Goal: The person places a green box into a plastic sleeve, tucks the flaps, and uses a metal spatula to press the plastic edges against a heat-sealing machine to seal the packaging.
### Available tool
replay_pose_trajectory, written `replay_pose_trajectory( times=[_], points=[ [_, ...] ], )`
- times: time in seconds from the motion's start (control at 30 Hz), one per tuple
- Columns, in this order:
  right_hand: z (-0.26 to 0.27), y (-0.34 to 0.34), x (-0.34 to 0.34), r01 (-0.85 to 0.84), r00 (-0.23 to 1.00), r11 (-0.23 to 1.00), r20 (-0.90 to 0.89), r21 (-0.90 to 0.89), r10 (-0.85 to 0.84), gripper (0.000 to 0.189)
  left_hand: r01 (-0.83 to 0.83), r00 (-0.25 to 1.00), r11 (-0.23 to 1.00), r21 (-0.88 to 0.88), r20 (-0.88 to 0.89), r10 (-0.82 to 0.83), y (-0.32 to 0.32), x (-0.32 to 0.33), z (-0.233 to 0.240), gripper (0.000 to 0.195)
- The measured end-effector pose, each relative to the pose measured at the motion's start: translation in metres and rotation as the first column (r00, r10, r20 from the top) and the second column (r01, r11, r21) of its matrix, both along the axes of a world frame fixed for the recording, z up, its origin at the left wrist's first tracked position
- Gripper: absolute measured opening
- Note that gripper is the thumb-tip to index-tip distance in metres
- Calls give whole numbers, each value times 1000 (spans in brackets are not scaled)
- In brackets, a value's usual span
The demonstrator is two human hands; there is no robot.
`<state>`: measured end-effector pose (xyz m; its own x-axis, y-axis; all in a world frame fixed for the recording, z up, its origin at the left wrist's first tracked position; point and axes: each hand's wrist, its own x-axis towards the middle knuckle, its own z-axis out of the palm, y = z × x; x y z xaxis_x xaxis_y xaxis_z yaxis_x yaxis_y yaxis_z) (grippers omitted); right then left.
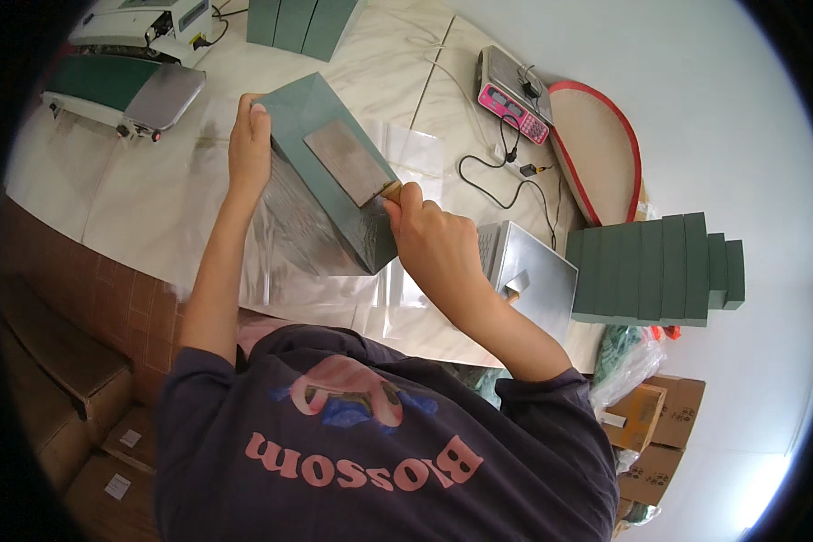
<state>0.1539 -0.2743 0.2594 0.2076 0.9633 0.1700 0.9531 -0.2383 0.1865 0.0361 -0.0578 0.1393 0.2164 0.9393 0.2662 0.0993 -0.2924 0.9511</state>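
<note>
A green box (311, 108), partly in clear plastic film (298, 210), is tilted above the marble-patterned table. My left hand (251, 142) grips its upper left corner, thumb on the top face. In my right hand (427, 237) is the short wooden handle of a flat metal scraper (343, 162), whose broad blade lies against the green face. More clear plastic sheets (413, 152) lie on the table beneath and beside the box. The underside of the box is hidden.
A green-and-white machine (95, 81) stands at upper left, green boxes (298, 27) behind. To the right are a pink scale (515, 101), black cables, a metal-topped plate (542, 264) with a small spatula (517, 283), and a row of green boxes (637, 271). Cartons (664, 413) stand beyond the table.
</note>
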Motion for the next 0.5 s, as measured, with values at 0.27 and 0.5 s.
replay_pose_trajectory(
  times=[0.27, 0.5],
  points=[
    [11, -83, -2, 62, 980, 996, -185, -59, -72, 25, 1, 999, 999, 40, -50, 1, 6, -7, -5, 36],
    [1, -178, 22, 301, 856, 948, -467, 104, -220, 22, 5, 999, 991, 130, -44, 0, 12, -6, -14, 35]
  ],
)
